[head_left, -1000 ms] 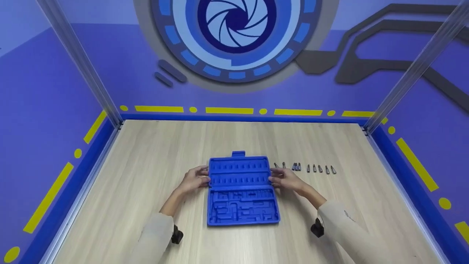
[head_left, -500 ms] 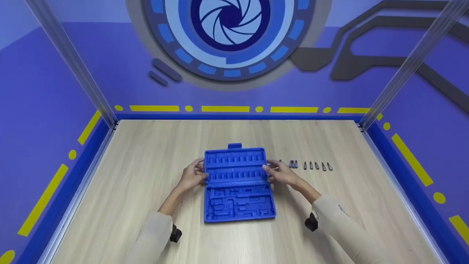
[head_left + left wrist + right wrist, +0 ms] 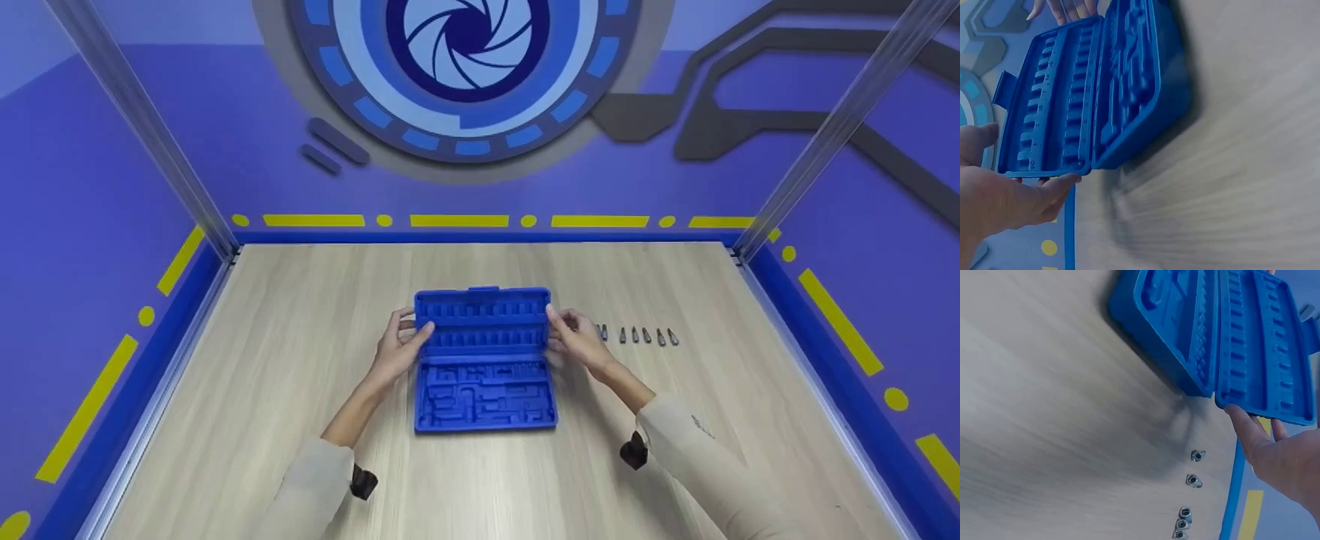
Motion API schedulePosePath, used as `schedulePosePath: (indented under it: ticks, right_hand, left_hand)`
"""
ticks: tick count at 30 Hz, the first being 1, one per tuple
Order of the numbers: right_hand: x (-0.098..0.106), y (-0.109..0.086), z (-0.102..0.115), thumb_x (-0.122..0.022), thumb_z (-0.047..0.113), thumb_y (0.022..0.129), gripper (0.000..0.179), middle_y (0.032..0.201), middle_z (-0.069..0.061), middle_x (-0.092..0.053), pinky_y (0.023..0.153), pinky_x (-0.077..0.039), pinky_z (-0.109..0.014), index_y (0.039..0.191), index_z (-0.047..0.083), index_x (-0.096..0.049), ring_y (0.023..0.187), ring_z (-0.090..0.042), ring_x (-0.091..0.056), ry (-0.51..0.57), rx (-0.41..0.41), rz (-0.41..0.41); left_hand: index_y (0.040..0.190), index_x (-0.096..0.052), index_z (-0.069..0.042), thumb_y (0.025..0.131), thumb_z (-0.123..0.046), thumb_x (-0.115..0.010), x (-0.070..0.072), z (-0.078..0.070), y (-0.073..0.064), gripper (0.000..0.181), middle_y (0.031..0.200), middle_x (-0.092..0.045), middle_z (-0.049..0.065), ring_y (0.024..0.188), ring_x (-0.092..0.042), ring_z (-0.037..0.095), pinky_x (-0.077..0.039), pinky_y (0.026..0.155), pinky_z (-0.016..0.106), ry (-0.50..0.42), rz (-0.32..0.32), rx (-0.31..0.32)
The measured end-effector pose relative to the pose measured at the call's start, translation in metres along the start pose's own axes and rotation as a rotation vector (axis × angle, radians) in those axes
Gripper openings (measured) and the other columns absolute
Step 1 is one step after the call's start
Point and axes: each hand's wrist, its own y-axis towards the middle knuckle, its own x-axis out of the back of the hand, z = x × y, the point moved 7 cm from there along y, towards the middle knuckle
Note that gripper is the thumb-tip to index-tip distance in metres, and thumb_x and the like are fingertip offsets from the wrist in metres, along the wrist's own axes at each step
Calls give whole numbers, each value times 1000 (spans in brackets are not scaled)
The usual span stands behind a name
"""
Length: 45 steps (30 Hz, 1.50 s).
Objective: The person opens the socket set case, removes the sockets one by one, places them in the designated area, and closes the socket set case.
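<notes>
A blue plastic tool case point(image 3: 486, 396) lies unfolded in the middle of the table, its moulded slots bare. Its lid point(image 3: 482, 321) stands tilted up at the far side, with a latch tab point(image 3: 1006, 90) on its outer edge. My left hand point(image 3: 397, 351) holds the lid's left end, thumb at the front and fingers behind. At the right end my right hand point(image 3: 583, 345) grips the lid's edge, thumb near the upper corner. Partly hidden behind that hand, a row of small metal sockets point(image 3: 646, 335) reaches to the right; their hollow ends show in the right wrist view.
The pale wood table point(image 3: 300, 300) meets a blue wall point(image 3: 247, 150) at the back, with metal posts point(image 3: 139, 120) at the corners. Black wrist cameras point(image 3: 364, 482) sit at both cuffs.
The lid has tilted up from lying nearly flat, raised by both hands. Both thumbs have moved up along its ends. In the head view the case sits slightly farther up and left.
</notes>
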Motion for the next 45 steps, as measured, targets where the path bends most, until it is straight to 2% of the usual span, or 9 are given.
schedulePosePath:
  ticks: [5, 14, 21, 24, 27, 30, 34, 39, 45]
  right_hand:
    - [0, -3, 10, -48, 50, 106, 55, 130, -26, -59, 109, -50, -54, 118, -4, -52, 127, -40, -60, 140, -17, -13]
    - [-4, 0, 15, -58, 43, 103, 37, 119, -15, -57, 111, -49, -51, 99, 7, -48, 125, -33, -59, 243, 20, -72]
    - [-13, -5, 5, -60, 34, 104, 26, 106, -3, -50, 112, -48, -55, 103, 11, -49, 111, -21, -53, 225, 43, 24]
    - [-14, -7, 2, -59, 30, 104, 25, 112, -3, -56, 115, -44, -55, 112, 7, -54, 115, -17, -55, 221, 59, 100]
    - [-12, -12, -1, -58, 29, 105, 36, 128, -10, -62, 118, -41, -52, 128, 2, -58, 126, -20, -58, 158, 83, 196]
    - [-8, -19, -5, -54, 31, 106, 46, 144, -19, -58, 120, -40, -49, 140, -1, -56, 138, -29, -54, 57, 122, 279]
    - [-6, -26, -9, -51, 32, 108, 45, 150, -19, -53, 121, -38, -51, 140, 3, -60, 145, -36, -45, -38, 169, 319]
    - [-7, -31, -10, -66, 24, 100, 36, 147, -19, -55, 115, -42, -56, 131, 7, -68, 142, -40, -46, -142, 265, 308]
    - [-15, -40, -14, -81, 19, 89, 57, 154, -27, -46, 114, -41, -63, 139, 2, -61, 143, -50, -42, -227, 372, 368]
  left_hand:
    - [141, -42, -11, 105, -43, -55, 0, -6, -1, 49, 144, -47, 17, 135, -51, 35, -43, 114, 52, -117, -60, -39]
    - [108, -44, -9, 108, -44, -45, 2, -7, -2, 35, 116, -48, 4, 126, -50, 27, -37, 121, 55, -352, -95, -70]
    - [97, -44, -15, 106, -34, -56, 4, 6, -5, 24, 95, -41, -3, 102, -44, 22, -43, 106, 48, -297, -109, -67]
    - [105, -50, -12, 105, -30, -57, 4, 9, -5, 19, 100, -49, -3, 106, -49, 19, -42, 109, 45, -278, -31, -60]
    - [124, -54, -8, 106, -28, -56, 5, 14, -6, 28, 122, -59, 3, 123, -53, 19, -37, 120, 45, -241, 95, -48]
    - [144, -47, -4, 106, -27, -54, 4, 18, -10, 45, 150, -49, 15, 146, -42, 26, -26, 128, 47, -182, 262, -44]
    - [155, -36, -3, 102, -26, -61, 3, 21, -17, 63, 166, -30, 18, 159, -19, 33, -17, 130, 51, -99, 435, -55]
    - [159, -32, -9, 92, -17, -75, 3, 24, -24, 81, 171, -19, 16, 159, -7, 42, -14, 128, 59, -37, 533, -90]
    - [160, -35, -21, 85, -19, -84, -4, 32, -29, 89, 173, -5, 13, 160, 1, 41, -4, 129, 58, 58, 560, -123]
